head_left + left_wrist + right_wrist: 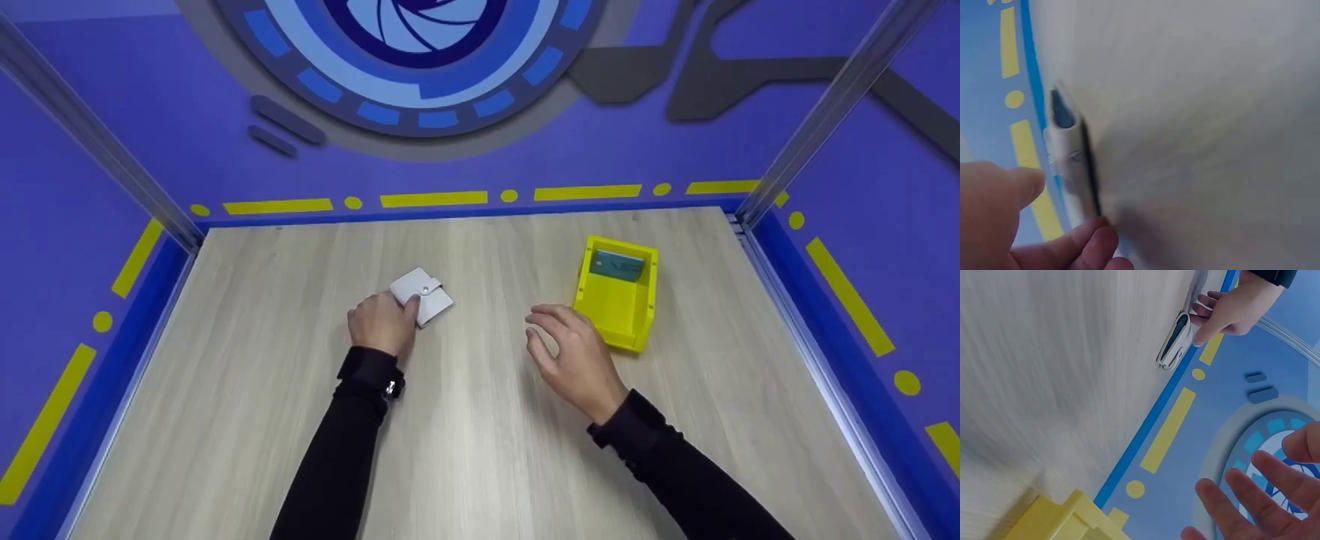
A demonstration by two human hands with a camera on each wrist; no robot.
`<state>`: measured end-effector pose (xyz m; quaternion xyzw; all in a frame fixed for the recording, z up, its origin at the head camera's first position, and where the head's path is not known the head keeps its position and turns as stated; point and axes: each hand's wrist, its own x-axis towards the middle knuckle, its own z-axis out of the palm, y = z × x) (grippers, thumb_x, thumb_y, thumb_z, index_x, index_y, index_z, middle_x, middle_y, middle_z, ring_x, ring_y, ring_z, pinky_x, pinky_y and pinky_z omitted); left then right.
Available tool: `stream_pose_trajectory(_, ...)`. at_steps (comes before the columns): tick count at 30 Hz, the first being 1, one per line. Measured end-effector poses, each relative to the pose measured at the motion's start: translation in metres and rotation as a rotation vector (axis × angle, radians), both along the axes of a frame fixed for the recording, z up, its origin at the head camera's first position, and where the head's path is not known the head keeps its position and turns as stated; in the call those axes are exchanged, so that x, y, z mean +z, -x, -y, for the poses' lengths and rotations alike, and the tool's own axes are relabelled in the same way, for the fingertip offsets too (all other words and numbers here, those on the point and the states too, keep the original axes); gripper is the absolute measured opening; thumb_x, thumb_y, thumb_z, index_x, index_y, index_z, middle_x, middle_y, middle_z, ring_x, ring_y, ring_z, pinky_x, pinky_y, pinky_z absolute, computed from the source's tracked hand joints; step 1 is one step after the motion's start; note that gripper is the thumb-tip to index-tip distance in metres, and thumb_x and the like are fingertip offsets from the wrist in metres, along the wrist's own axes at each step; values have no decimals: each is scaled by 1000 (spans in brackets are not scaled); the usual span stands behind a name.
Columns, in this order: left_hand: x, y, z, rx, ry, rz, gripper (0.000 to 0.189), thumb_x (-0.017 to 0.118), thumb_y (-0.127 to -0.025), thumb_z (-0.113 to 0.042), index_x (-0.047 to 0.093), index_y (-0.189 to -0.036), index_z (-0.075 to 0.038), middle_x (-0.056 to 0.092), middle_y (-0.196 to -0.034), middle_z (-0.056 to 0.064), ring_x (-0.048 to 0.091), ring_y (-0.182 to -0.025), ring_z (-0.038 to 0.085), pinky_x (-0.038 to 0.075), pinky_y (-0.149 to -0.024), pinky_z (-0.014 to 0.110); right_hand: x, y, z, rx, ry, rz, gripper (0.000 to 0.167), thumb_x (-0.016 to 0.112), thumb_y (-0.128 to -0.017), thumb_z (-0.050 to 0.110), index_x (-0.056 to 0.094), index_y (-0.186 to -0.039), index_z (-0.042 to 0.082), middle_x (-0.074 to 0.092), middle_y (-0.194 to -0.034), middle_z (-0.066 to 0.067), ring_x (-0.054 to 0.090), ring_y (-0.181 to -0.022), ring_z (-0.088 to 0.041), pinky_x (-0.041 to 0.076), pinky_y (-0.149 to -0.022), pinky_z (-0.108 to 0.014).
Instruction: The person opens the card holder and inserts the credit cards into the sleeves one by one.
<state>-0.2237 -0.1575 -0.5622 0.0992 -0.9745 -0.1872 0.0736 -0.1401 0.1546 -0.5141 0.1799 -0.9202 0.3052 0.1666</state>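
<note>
A small white wallet (422,295) with a snap strap lies on the table. My left hand (381,324) is at its left edge, the thumb over the wallet in the head view. In the left wrist view, a gap shows between the thumb and the wallet (1069,163), and the fingertips (1100,228) are right at its lower end. A dark interior shows along the wallet's (1175,342) side in the right wrist view. My right hand (574,356), fingers spread and loosely bent, holds nothing beside the yellow bin (649,307).
A teal card (616,265) leans inside the bin against its far wall. The pale wooden tabletop (465,420) is bounded by blue printed panels (495,169) at the back and sides, with metal posts (825,112) in the corners.
</note>
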Motion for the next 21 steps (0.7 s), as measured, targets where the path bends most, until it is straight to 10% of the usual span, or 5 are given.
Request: stream_pose_trajectory(21,-1,13,-13,84,-325,131,24,70,-100,-28,72,-96,-5,75,-100,15,64,-89,30,50,-80,46,-4,-5,-2,25,53,-14,16,72,-107,19,86,-110,12,82,-119,-4,76,-114,-26,59,-108,-45)
